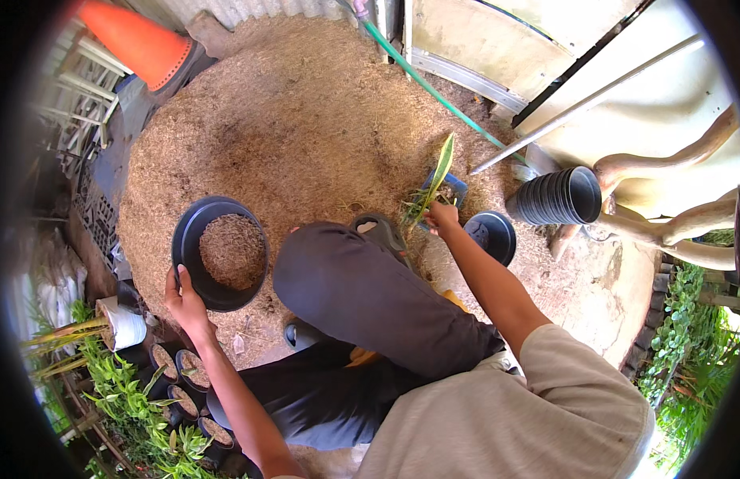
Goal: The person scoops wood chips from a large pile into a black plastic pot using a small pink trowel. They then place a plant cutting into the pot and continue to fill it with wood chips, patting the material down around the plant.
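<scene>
My left hand (187, 300) grips the near rim of a black plastic pot (193, 263), tilted and partly filled with brown, fibrous potting mix (233, 251). On the right, my right hand (442, 218) has its fingers closed on the lower end of a long snake plant leaf (443, 160), green with yellow edges. That hand is over a blue container (459, 187) holding plant pieces. Beside my right wrist stands a black pot (500, 236) with a little dark material inside. A stack of nested black pots (555, 196) lies tilted farther right.
A wide heap of brown fibrous material (298, 120) covers the ground ahead. A green hose (417, 78) and a metal pole (585, 105) reach in from the top right. Small filled pots (183, 401) stand lower left, an orange cone (139, 45) upper left, curved wooden branches (651, 164) right.
</scene>
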A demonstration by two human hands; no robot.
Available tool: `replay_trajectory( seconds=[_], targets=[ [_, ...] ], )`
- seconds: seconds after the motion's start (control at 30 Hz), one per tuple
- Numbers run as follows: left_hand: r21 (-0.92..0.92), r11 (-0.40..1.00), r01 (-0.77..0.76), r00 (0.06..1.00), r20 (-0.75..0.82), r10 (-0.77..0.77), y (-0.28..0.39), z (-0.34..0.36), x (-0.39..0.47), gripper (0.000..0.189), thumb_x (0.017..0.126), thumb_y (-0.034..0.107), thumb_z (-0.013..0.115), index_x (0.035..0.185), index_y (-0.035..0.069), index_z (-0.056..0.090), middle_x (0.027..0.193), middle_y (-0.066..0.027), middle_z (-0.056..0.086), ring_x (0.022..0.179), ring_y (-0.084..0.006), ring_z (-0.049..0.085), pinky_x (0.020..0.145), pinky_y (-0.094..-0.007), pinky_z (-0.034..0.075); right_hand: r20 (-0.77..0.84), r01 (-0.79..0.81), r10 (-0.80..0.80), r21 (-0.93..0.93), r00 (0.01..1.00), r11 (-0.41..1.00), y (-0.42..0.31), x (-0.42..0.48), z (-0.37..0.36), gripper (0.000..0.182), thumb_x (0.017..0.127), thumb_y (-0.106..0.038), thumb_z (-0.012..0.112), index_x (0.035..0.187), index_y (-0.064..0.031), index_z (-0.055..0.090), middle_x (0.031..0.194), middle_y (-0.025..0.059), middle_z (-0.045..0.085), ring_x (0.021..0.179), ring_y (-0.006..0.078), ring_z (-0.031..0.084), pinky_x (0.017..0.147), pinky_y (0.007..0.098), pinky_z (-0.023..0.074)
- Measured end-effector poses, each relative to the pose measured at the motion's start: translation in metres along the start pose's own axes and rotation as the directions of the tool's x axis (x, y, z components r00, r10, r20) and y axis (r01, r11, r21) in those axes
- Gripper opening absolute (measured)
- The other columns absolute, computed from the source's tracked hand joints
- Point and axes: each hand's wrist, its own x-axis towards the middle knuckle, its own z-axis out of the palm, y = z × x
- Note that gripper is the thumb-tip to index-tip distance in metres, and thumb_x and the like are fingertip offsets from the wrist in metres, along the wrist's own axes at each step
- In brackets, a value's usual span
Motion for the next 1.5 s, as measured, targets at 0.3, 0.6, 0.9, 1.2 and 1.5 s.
replay_trajectory(
  seconds=[0.3,0.6,0.9,1.2,1.5],
  targets=[
    [-0.053,0.998,0.015,1.0,-0.002,-0.015,0.002,-0.001,-0.005,0.027,0.1,0.019,0.056,0.11,-0.004,0.066,0.098,-0.0049,0.068,0.087,-0.0105,0.057,0.081,-0.0266,0.046,-0.123,0.263,-0.305,-0.272,0.944,0.926,0.016,0.001,0.021,0.029,0.084,-0.03,0.07,0.096,-0.0033,0.074,0.076,0.0071,0.072,0.056,0.0141,0.063,0.053,0.034,0.0535],
    [-0.042,0.998,0.043,0.999,0.021,-0.042,0.008,0.002,-0.009,0.028,0.1,0.02,0.057,0.111,-0.003,0.066,0.098,-0.0055,0.069,0.089,-0.011,0.058,0.083,-0.0272,0.046,-0.143,0.588,-0.641,-0.289,0.754,0.755,0.036,0.001,0.013,0.024,0.084,-0.024,0.066,0.082,0.0005,0.068,0.067,0.0047,0.065,0.051,0.0111,0.057,0.043,0.0276,0.0426],
    [-0.06,0.998,-0.009,1.0,0.024,0.01,0.006,-0.002,-0.009,0.028,0.1,0.02,0.056,0.113,-0.003,0.066,0.101,-0.0067,0.069,0.091,-0.0117,0.059,0.085,-0.0282,0.046,0.058,0.485,-0.501,0.177,0.863,0.856,-0.001,-0.051,-0.012,0.029,0.096,-0.03,0.053,0.084,-0.0033,0.059,0.055,0.0,0.047,0.041,0.0088,0.04,0.038,0.027,0.0301],
    [-0.043,0.999,-0.027,0.999,-0.023,0.026,0.007,-0.009,-0.017,0.031,0.1,0.021,0.057,0.116,-0.004,0.065,0.102,-0.0079,0.07,0.091,-0.0126,0.06,0.085,-0.0288,0.047,0.149,0.29,-0.387,0.437,0.91,0.851,-0.01,-0.062,-0.038,0.029,0.097,-0.032,0.046,0.102,-0.0058,0.058,0.064,0.0016,0.055,0.039,0.0125,0.042,0.035,0.0268,0.0293],
    [-0.036,0.999,-0.012,1.0,0.013,0.012,0.004,-0.016,-0.018,0.031,0.1,0.021,0.057,0.116,-0.004,0.065,0.103,-0.0087,0.07,0.092,-0.0129,0.06,0.086,-0.0284,0.046,0.119,0.305,-0.35,0.292,0.929,0.907,-0.009,-0.072,-0.047,0.031,0.096,-0.029,0.047,0.112,-0.0055,0.059,0.07,0.0018,0.06,0.043,0.0107,0.044,0.038,0.0259,0.0334]
  ],
)
